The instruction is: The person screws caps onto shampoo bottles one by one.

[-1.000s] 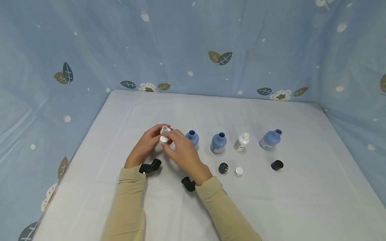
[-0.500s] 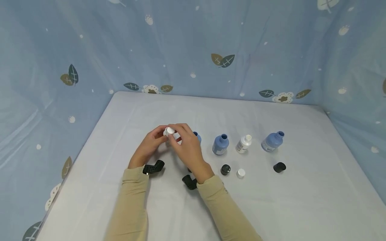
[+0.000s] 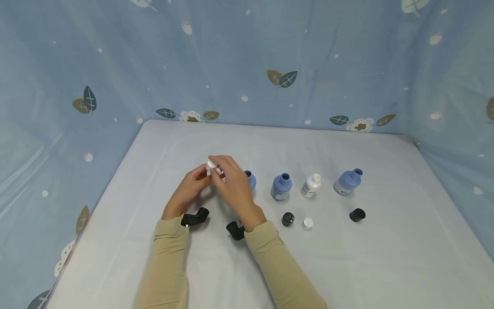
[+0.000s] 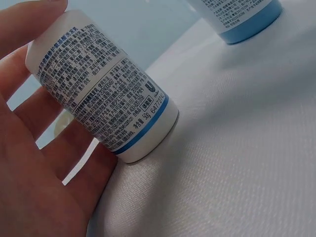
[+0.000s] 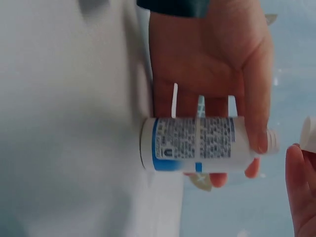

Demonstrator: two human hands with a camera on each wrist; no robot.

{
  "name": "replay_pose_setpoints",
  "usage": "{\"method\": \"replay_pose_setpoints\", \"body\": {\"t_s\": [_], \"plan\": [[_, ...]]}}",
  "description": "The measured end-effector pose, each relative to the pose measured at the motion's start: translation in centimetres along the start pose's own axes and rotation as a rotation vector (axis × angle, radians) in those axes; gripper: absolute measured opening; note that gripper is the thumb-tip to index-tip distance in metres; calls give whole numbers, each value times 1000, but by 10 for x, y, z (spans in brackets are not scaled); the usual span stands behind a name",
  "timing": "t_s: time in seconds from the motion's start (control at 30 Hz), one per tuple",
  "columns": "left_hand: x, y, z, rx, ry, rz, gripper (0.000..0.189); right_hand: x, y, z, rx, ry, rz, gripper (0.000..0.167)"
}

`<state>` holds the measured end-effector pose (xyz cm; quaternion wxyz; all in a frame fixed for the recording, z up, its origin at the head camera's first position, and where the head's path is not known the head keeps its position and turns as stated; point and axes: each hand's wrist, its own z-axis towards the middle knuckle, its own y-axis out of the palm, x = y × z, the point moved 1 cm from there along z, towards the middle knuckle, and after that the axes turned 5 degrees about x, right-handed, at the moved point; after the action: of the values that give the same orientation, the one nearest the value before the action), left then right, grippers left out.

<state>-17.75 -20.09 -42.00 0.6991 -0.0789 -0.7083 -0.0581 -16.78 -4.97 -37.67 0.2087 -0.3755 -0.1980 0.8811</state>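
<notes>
My left hand (image 3: 188, 189) grips a small white bottle (image 4: 98, 89), thumb near the neck and fingers behind the body. The bottle's base is right at the white tabletop, and its printed label with a blue stripe faces the left wrist view. My right hand (image 3: 236, 186) pinches a white cap (image 5: 309, 134) between thumb and fingers. In the right wrist view the cap is apart from the bottle's threaded neck, a short gap above it. From the head, the cap (image 3: 211, 164) overlaps the neck, and my fingers hide much of the bottle.
An uncapped blue bottle (image 3: 251, 179) stands just beyond my right hand. Further right are another blue bottle (image 3: 281, 187), a white bottle (image 3: 310, 186) and a third blue bottle (image 3: 347, 182). Nearer lie a black cap (image 3: 287, 219), a white cap (image 3: 307, 223) and another black cap (image 3: 357, 215).
My right hand has brought the white cap up from beside the bottle's open neck to over it, then shifted slightly left. My left hand keeps its grip on the bottle.
</notes>
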Motion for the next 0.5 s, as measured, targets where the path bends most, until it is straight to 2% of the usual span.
{"method": "replay_pose_setpoints", "body": {"t_s": [0.3, 0.5], "plan": [[5, 2, -3, 48, -18, 46, 32, -3, 9, -4, 18, -84, -67, 29], [-13, -4, 6, 58, -3, 70, 35, 0, 13, -6, 14, -69, -133, 28]]}}
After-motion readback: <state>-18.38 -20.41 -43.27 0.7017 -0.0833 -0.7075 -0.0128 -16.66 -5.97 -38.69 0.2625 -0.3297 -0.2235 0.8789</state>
